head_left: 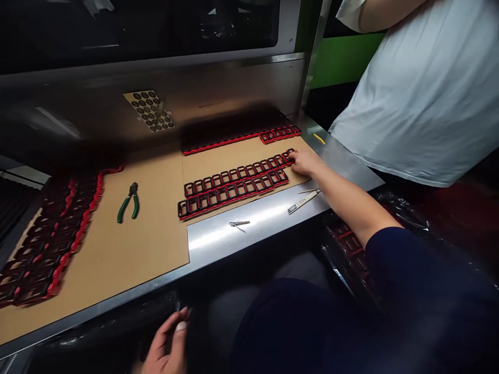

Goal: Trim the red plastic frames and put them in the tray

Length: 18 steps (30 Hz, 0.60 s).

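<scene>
- Reaching out across the counter [273, 213], your right hand [304, 162] rests its curled fingers on the right end of the strip of black-and-red frames [234, 184]; whether it pinches a frame, I cannot tell.
- That strip lies on the brown board [156, 228], two rows deep, its long axis running from lower left up to the right, straight toward your right hand.
- Your left hand [167, 345] hangs low below the counter edge, loosely curled, seemingly empty, well apart from the strip.
- Your right hand is clearly the nearer one.
- Green-handled pliers [128, 202] lie left of the strip; tweezers [304, 200] lie just beside your right forearm.
- A person in a white shirt [421, 88] stands at right.
</scene>
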Tool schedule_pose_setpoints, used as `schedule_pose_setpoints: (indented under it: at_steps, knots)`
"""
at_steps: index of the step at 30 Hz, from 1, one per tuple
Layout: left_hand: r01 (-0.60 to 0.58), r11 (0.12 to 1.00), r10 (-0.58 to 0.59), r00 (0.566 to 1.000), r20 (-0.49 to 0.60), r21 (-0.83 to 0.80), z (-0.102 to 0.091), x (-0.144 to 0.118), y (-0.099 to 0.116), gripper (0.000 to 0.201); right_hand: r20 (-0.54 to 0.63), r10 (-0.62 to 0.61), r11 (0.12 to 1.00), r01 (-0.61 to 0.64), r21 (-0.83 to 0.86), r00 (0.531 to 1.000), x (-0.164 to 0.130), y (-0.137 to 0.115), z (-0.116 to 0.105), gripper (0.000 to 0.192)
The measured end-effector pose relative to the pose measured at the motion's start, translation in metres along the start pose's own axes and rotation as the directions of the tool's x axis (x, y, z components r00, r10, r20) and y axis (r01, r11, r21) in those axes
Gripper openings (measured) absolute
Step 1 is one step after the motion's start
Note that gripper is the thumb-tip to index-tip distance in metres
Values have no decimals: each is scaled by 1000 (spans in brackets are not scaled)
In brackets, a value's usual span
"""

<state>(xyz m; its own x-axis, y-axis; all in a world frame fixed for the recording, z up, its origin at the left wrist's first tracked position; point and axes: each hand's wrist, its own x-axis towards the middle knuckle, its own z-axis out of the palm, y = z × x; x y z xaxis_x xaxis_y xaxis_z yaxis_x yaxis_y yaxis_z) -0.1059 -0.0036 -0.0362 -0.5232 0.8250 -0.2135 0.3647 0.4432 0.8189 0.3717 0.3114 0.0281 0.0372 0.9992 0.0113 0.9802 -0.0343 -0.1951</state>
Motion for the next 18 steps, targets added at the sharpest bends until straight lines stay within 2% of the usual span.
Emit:
schedule_pose_setpoints:
  at_steps: [3,6,7,9,10,11,12,13,15,16,18]
  knots:
    - [-22,996,42,969,242,-84,24,-17,12,44,-49,133,991,-134,-6,990,-26,12,-9,35]
    - [53,967,71,882,465,-248,55,-38,21,47,-133,217,976,-215,32,967,-95,11,-18,35]
    - [122,938,73,846,528,-324,67,-45,26,48,-167,182,979,-162,127,969,-127,3,-18,31]
    - [322,827,86,737,670,-460,89,-55,38,57,-156,-47,943,95,320,987,-194,-27,-8,22]
    - [427,761,93,673,733,-489,100,-58,44,63,-113,-191,899,220,379,975,-225,-47,0,17]
    - [512,706,89,621,779,-489,108,-60,51,69,-40,-334,845,318,430,942,-252,-68,9,16]
    - [578,673,59,579,813,-461,115,-60,57,73,51,-437,802,363,474,898,-274,-88,19,15]
    - [628,661,3,545,839,-410,119,-61,62,73,161,-503,783,369,501,849,-291,-106,28,15]
    - [695,656,-136,491,861,-293,121,-59,69,65,247,-573,743,368,559,782,-307,-129,42,19]
    - [719,649,-189,471,862,-251,118,-58,71,58,260,-591,720,354,597,763,-309,-135,46,22]
    - [745,624,-210,453,867,-238,109,-57,72,46,248,-609,643,285,711,754,-304,-134,49,33]
